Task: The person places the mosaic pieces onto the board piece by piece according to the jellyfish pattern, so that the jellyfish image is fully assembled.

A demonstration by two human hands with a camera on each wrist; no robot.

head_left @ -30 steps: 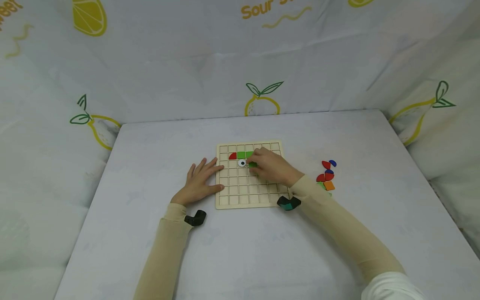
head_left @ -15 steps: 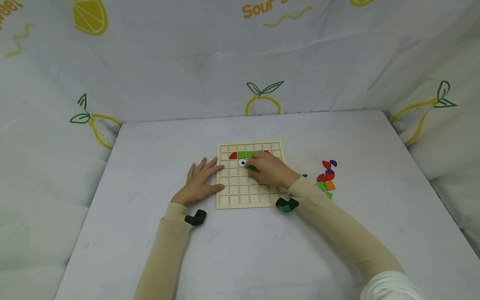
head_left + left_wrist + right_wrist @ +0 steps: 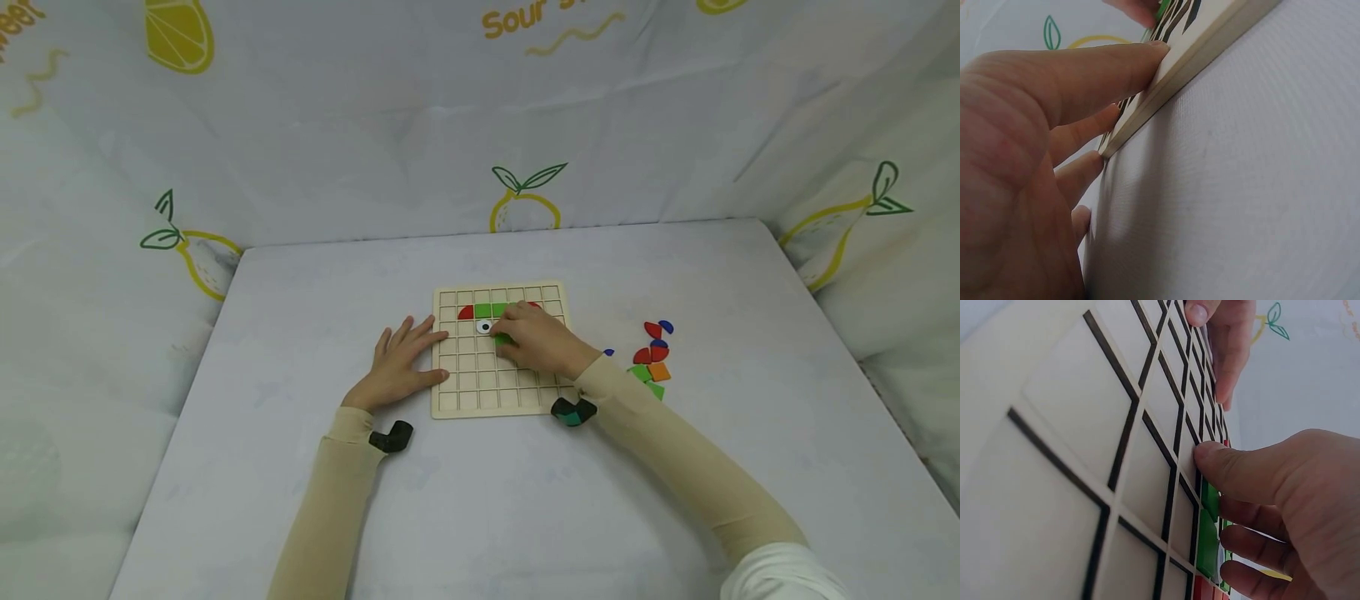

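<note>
A wooden grid board [image 3: 470,400] lies on the white tabletop. My left hand [image 3: 393,371] is spread at its left edge, thumb and some fingertips resting on the rim. Over the board's upper middle, my right hand [image 3: 542,340] pinches a green square tile [image 3: 503,339] between thumb and fingers, low against the grid; in the right wrist view this green tile [image 3: 1210,499] shows beside the thumb. Above it runs a row with a red quarter-round tile [image 3: 466,312] and green tiles [image 3: 483,310]. A white eye tile [image 3: 483,327] sits just left of my right fingertips. My hand covers part of the row.
Right of the board lie loose tiles: red quarter-rounds [image 3: 659,354], blue pieces [image 3: 666,326], an orange square [image 3: 659,372] and green squares [image 3: 656,390]. A blue piece [image 3: 609,352] lies nearer my right sleeve. White cloth with lemon prints stands behind and at both sides.
My right hand has shifted slightly down and left, bringing the green tile lower, below the eye tile's level. A blue piece and more green show beside the sleeve. My left hand stays put.
</note>
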